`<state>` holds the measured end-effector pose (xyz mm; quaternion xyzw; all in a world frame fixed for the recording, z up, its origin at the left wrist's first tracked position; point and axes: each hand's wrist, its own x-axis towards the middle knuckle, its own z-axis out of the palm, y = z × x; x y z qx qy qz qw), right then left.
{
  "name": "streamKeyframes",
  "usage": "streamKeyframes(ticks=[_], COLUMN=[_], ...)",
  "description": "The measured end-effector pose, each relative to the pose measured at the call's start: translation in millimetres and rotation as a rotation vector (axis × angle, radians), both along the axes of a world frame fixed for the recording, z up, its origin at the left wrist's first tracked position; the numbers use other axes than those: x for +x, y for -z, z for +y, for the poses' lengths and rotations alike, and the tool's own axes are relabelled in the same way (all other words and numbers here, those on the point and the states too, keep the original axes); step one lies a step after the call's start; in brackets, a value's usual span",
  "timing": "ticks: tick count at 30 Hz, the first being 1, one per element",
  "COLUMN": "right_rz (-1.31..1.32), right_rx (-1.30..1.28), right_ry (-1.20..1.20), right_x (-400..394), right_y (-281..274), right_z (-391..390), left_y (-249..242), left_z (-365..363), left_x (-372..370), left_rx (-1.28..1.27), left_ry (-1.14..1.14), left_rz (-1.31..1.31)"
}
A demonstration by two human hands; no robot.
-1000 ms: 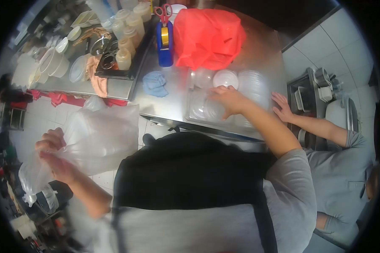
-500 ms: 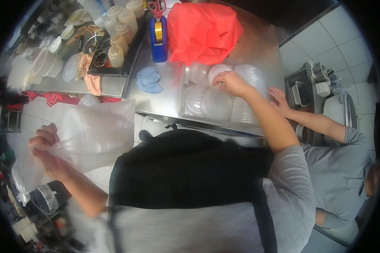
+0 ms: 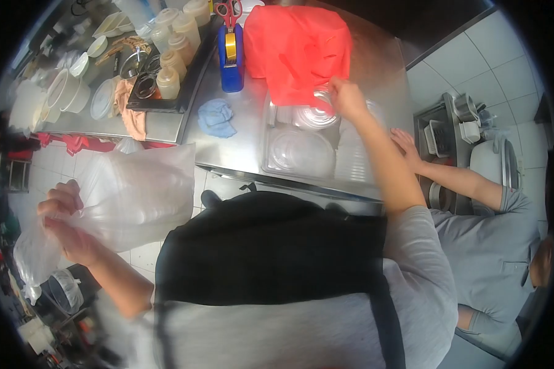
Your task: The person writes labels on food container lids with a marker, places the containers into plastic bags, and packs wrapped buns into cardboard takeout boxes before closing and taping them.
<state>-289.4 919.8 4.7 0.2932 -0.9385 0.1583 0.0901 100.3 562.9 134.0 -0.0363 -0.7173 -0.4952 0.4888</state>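
Observation:
My left hand (image 3: 66,215) is closed round the gathered neck of a clear plastic bag (image 3: 141,190), which bulges with what look like stacked round lids or tubs and hangs left of my apron. Over the counter, my right hand (image 3: 349,98) pinches the lower right edge of a red bag (image 3: 298,49). That edge droops over the back of a clear plastic tray (image 3: 268,147). Inside the tray are round clear lids (image 3: 298,150) and a row of stacked lids on its right (image 3: 354,154), partly hidden by my forearm.
A co-worker's hand (image 3: 404,142) rests on the counter's right edge, close to my forearm. Behind the tray stand a blue tape dispenser (image 3: 231,64) and red scissors (image 3: 229,12). A blue cloth (image 3: 216,118) lies left of the tray; sauce bottles (image 3: 168,83) stand farther left.
My right hand has moved up from the lids to the red bag and drawn its edge down over the tray's back. A clear lid now lies flatter at the front. My left hand barely moved.

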Motion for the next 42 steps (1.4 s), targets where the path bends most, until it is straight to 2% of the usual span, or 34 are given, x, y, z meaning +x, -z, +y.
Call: streamKeyframes(ticks=[4, 7, 9, 12, 15, 18, 22, 24, 27, 30, 33, 36, 39, 40, 42], right_rz=[0.286, -0.167, -0.314, -0.387, -0.430, -0.316, -0.235, -0.192, -0.185, -0.158, -0.103, -0.247, -0.429, -0.427, -0.421], right_rx=[0.043, -0.031, 0.009, 0.365, 0.500, 0.466, 0.631, 0.671, 0.541, 0.698, 0.660, 0.640, 0.447, 0.306, 0.025], right_ry=[-0.131, -0.345, -0.728, -0.682, -0.443, -0.604, -0.628, -0.649, -0.666, -0.638, -0.617, -0.604, -0.710, -0.676, -0.602], right_x=[28, 64, 84, 96, 93, 90, 93, 89, 84, 100, 108, 95, 78, 73, 72], right_y=[6, 16, 21, 23, 20, 34, 37, 38, 40, 17, 24, 39, 42, 39, 2], right_z=[-1, -11, -27, -46, -62, -61, -61, -54, -44, -50, -48, -48, -54, -48, -35], left_y=[1, 2, 2, 1, 1, 2, 0, -6, -20, -33, -36, -38, -40, -43, -49], left_z=[-2, -5, -5, -2, -1, 1, 10, 9, 14, 27, 33, 44, 61, 65, 75], left_x=[3, 5, 3, 2, -2, -2, -9, -14, -32, -57, -77, -96, -113, -116, -123], left_rx=[0.037, 0.005, 0.001, -0.001, 0.003, 0.020, 0.100, 0.071, 0.035, 0.030, 0.094, 0.114, 0.159, 0.136, 0.089], left_ry=[-0.005, 0.026, 0.019, 0.015, -0.007, -0.029, -0.018, 0.094, 0.212, 0.258, 0.311, 0.363, 0.427, 0.443, 0.477], left_rz=[0.002, -0.027, -0.037, -0.033, -0.001, 0.011, 0.054, 0.055, 0.085, 0.140, 0.167, 0.130, 0.097, 0.091, 0.079])
